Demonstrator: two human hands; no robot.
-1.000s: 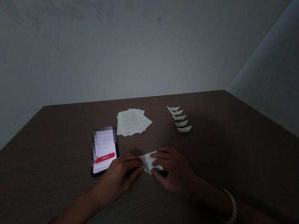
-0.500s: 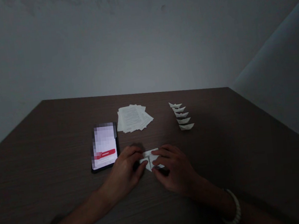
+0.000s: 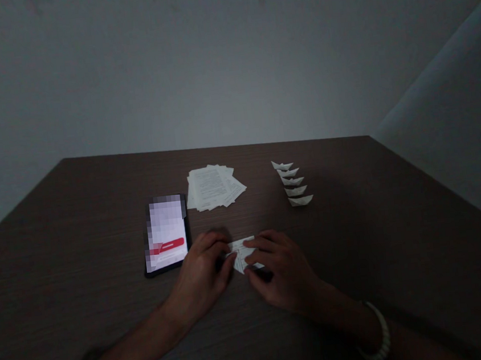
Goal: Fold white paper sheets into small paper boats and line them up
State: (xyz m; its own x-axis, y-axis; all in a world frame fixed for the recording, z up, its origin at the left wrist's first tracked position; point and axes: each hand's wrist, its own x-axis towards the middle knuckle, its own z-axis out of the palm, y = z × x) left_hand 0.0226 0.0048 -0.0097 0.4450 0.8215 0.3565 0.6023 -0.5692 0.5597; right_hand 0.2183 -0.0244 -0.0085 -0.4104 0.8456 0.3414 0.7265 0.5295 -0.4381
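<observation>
A small folded piece of white printed paper point(image 3: 243, 253) lies on the dark wooden table point(image 3: 358, 236) between my hands. My left hand point(image 3: 201, 276) presses its fingertips on the paper's left edge, fingers curled. My right hand point(image 3: 282, 273) pinches the paper's right side, with a white bracelet point(image 3: 379, 331) on the wrist. Most of the paper is hidden under my fingers.
A lit phone point(image 3: 166, 233) lies just left of my hands. A loose stack of printed sheets point(image 3: 213, 187) sits behind it. Several folded paper boats point(image 3: 293, 182) stand in a row at the right rear. A wall rises behind the table.
My fingers have closed in over the paper, folding it smaller. The view has tilted slightly, so everything sits a little higher in the frame.
</observation>
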